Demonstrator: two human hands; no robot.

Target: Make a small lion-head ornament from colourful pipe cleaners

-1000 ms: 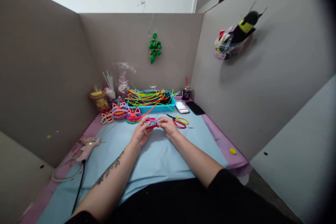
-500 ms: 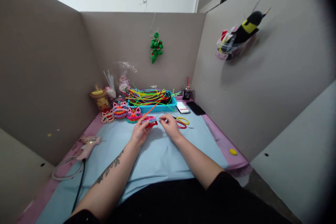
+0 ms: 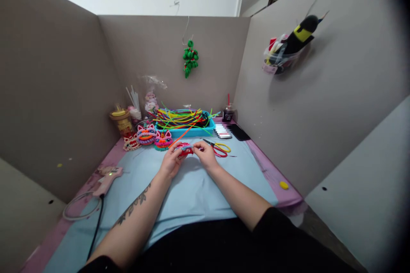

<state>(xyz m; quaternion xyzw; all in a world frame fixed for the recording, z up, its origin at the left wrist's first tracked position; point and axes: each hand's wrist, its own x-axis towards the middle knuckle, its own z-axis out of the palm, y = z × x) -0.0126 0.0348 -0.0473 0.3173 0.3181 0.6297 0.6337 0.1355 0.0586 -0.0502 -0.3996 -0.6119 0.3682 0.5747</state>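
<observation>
My left hand (image 3: 172, 161) grips a small red, pink and light blue piece (image 3: 185, 149) made of fuzzy stems, above the blue cloth (image 3: 188, 187). My right hand (image 3: 205, 155) pinches the piece's right end, fingers close to those of my left hand. From beside my left fingers an orange stem (image 3: 182, 135) slants up to the right, over the tray. Scissors with red and yellow handles (image 3: 224, 147) lie just right of my right hand. Several finished animal-face pieces (image 3: 146, 135) sit to the left behind my left hand.
A turquoise tray (image 3: 184, 133) of colourful stems stands at the back. Nearby are a phone (image 3: 238, 132), a dark cup (image 3: 228, 113) and a yellow-lidded cup (image 3: 123, 123). A pink glue gun (image 3: 109, 180) with its cable lies left; a yellow disc (image 3: 283, 185) lies right.
My right hand has moved slightly left, nearer my left hand and the piece. More of the scissors shows now. The lower end of the orange stem has shifted a little left.
</observation>
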